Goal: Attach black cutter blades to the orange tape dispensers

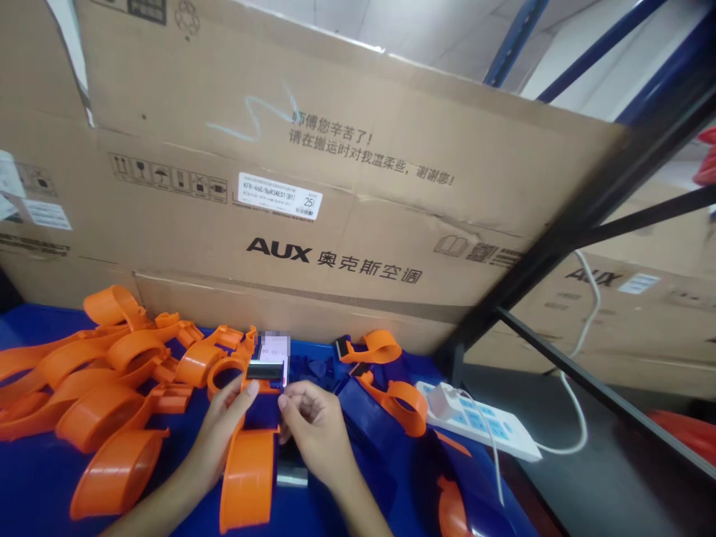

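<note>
My left hand is closed around the head of an orange plastic tape dispenser, its wide curved loop hanging toward me. Across that head lies a dark toothed bar. My right hand has thumb and fingers pinched at the bar's right end; whatever small part lies between them is hidden. Just behind the bar a phone-like lit screen stands upright, showing digits. Below my right hand is a dark object with a silvery end, partly covered.
Several orange dispenser bodies are heaped on the blue surface at left. Two more with dark heads lie at right, beside a white power strip. A large cardboard box walls off the back; a dark metal frame slants at right.
</note>
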### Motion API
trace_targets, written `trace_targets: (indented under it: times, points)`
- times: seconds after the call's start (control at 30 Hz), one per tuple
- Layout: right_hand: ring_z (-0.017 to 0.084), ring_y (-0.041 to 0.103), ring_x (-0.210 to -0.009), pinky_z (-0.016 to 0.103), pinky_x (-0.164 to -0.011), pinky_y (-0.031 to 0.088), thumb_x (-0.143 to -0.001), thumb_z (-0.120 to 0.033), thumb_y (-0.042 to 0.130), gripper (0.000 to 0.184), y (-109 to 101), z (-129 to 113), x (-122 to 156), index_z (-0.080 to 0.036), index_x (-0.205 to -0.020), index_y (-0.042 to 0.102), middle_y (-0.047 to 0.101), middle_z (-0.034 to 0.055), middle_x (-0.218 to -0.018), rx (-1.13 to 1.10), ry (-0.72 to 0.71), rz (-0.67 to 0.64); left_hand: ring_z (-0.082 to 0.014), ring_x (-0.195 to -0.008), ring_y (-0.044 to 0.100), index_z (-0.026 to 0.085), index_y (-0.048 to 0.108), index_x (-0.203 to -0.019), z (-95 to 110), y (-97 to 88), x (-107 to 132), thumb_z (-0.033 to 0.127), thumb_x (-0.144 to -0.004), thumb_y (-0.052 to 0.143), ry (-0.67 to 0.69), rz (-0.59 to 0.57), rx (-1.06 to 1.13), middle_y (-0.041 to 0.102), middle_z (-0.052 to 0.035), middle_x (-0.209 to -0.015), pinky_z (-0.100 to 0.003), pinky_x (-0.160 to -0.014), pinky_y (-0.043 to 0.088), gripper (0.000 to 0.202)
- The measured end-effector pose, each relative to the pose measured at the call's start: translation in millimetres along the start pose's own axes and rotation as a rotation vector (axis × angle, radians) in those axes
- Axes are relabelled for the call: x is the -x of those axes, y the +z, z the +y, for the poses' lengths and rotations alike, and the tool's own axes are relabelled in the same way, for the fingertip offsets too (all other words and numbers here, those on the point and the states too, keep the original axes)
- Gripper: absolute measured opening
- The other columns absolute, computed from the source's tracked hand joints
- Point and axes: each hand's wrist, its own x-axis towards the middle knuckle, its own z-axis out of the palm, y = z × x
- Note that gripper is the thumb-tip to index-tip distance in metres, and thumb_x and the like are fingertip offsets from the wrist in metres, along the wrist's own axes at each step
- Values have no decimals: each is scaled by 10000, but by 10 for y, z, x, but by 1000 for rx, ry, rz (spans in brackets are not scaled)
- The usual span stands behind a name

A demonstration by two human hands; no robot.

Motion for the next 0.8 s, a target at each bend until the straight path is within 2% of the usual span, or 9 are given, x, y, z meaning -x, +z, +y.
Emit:
trace_targets:
  times: [0.13,0.27,0.4,0.57,0.73,0.8]
  points:
    - [98,454,-506,209,-508,361,-949,-440,696,316,51,-36,34,-202,-773,584,485,-71,-587,142,-34,4,-220,-977,739,235,809,-1102,-16,-17,-4,475,-868,812,35,-6,-33,834,-23,-1045,-274,-934,549,335]
    - [97,308,-565,222,-508,249,-991,-393,593,367,74,-69,59,-194,-689,535,373,-66,-616,265,-73,-7,-241,-1091,720,254,795,-1170,-17,-39,-33,431,-911,777,77,-43,-117,828,-25,-1128,-277,-968,528,314]
    - [106,319,-564,220,-500,267,-1003,-465,567,404,72,-55,56,-176,-725,616,410,-50,-612,271,-65,-37,-257,-1111,720,256,790,-1193,-12,-29,-20,407,-931,755,108,-54,-143,827,-31,-1154,-302,-1003,519,305]
    - [108,339,-555,212,-511,298,-1007,-486,546,397,25,-61,51,-178,-783,658,428,-48,-612,268,-11,-99,-297,-1102,735,233,813,-1150,2,-2,7,436,-903,771,81,-27,-110,837,-64,-1127,-322,-942,562,323]
    - [105,310,-560,218,-508,264,-1003,-387,541,308,-52,-43,69,-178,-806,652,407,-57,-627,267,38,-159,-313,-1161,728,241,833,-1111,-2,5,16,467,-835,831,37,-13,-69,840,-72,-1134,-367,-1063,536,357]
    - [104,284,-565,227,-506,239,-992,-324,535,265,-65,-38,79,-179,-794,634,382,-62,-627,261,56,-158,-338,-1147,738,226,839,-1070,-34,0,33,485,-785,869,-7,38,-46,845,-87,-1105,-409,-1058,552,386]
